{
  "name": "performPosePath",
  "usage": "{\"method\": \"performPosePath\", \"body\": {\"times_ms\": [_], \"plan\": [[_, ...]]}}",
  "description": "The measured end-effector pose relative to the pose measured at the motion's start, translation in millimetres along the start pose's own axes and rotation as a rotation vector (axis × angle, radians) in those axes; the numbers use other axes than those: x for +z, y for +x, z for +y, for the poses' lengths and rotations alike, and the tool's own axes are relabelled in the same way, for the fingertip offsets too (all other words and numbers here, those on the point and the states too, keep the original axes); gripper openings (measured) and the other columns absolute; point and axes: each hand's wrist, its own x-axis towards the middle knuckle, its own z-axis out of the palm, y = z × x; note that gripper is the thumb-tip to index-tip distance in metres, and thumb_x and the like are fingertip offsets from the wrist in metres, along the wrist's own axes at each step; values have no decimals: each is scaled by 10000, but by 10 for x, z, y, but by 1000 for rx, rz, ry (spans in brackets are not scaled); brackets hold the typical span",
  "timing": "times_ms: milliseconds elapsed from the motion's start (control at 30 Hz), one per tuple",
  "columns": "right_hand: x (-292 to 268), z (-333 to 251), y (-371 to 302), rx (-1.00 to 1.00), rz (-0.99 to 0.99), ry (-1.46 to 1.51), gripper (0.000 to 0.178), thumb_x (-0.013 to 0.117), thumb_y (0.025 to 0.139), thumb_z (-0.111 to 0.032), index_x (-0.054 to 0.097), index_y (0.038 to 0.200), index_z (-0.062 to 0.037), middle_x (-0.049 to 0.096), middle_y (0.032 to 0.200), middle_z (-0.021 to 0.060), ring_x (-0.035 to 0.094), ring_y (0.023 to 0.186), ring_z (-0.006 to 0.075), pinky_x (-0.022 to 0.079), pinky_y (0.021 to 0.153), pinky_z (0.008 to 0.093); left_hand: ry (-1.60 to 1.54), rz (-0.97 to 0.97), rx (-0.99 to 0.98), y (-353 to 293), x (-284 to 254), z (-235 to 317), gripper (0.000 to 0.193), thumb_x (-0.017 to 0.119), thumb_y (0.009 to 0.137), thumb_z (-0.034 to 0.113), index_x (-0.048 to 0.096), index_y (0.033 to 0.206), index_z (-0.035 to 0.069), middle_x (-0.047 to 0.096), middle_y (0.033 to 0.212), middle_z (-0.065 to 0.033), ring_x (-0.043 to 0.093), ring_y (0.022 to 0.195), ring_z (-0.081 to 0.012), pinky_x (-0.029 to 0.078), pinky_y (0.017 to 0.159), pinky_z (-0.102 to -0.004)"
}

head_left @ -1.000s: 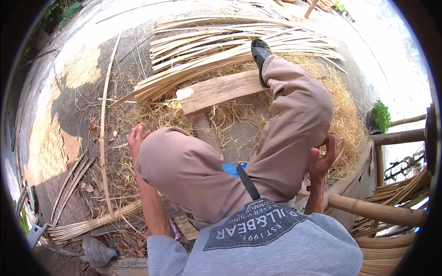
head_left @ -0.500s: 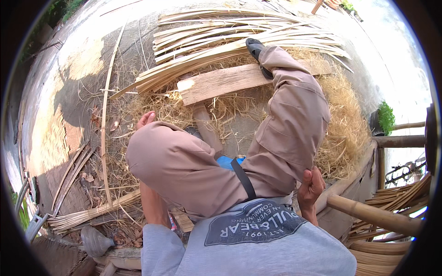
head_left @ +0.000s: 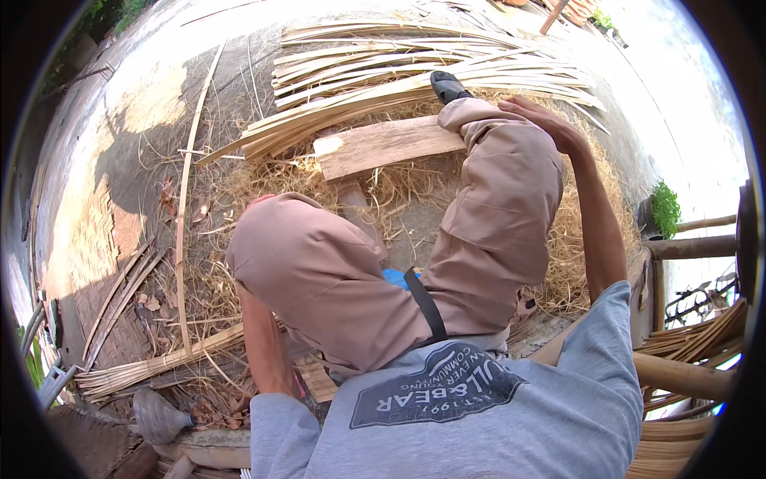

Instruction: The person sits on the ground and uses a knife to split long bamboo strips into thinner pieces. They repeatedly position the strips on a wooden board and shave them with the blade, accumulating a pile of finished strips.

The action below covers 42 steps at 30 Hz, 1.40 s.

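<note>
My right arm is stretched out along the outside of my right leg. My right hand (head_left: 536,114) rests against the lower trouser leg (head_left: 479,113), just above the dark shoe (head_left: 448,86). Its fingers lie stretched out along the cloth, their tips partly hidden. Of my left hand (head_left: 260,199) only a sliver shows past my bent left knee (head_left: 275,239), so its fingers are hidden. Between my legs lies a pale wooden plank (head_left: 387,146), with a bundle of long split bamboo strips (head_left: 351,100) beyond it.
Fine shavings (head_left: 594,215) cover the ground around the plank. One long strip (head_left: 188,184) lies to the left. A plastic bottle (head_left: 159,415) sits at the lower left. Bamboo poles (head_left: 686,375) and more strips (head_left: 678,443) are at the right.
My right hand has moved from beside my hip forward to the lower right trouser leg. My right foot has drawn slightly nearer. My left hand has slipped further behind the knee.
</note>
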Motion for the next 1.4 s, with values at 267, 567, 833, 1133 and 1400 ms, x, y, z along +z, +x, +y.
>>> {"method": "performPosePath", "body": {"times_ms": [267, 567, 833, 1133, 1400], "plan": [[18, 123, 1055, 23, 14, -875, 340, 561, 953, -264, 693, 1150, -20, 716, 1170, 191, 688, 1104, 346, 545, 925, 479, 24, -28, -30, -150, 36, 41, 411, 686, 986, 240, 642, 1354, 64, 690, 1302, -119, 646, 1165, -216, 516, 976, -349], [-78, 637, 1627, 328, 141, -759, 334, 613, 847, -114, 717, 1132, 24, 715, 1198, 229, 690, 1124, 374, 546, 917, 483, 112, -109, -1, -169, 240, 228, 419, 689, 978, 240, 643, 1361, 75, 688, 1315, -126, 644, 1183, -236, 508, 999, -367], [-486, 298, 1103, 179, 107, -548, 440, 600, 987, -462, 708, 966, -36, 745, 963, 118, 716, 797, 224, 560, 669, 388, 1073, 134, 188, -1040, 162, 876, 453, 683, 957, 288, 642, 1377, 123, 666, 1355, -169, 639, 1225, -297, 494, 1031, -410], [-473, -912, 888, -403, 261, -267, 329, 595, 1047, -369, 745, 986, -83, 748, 860, 47, 700, 783, 139, 566, 689, 325, 1008, 690, -73, -1705, -133, 1419, 528, 604, 998, 549, 647, 1060, 26, 703, 1040, -172, 705, 809, -280, 543, 796, -405], [-40, -832, 877, -605, -53, -259, 479, 622, 1018, -495, 711, 1146, -42, 718, 983, 94, 731, 800, 156, 574, 738, 381, 454, 147, 299, -3138, 786, 1619, 673, 690, 912, 628, 672, 874, -43, 673, 732, -61, 625, 662, -107, 483, 649, -258]]}}
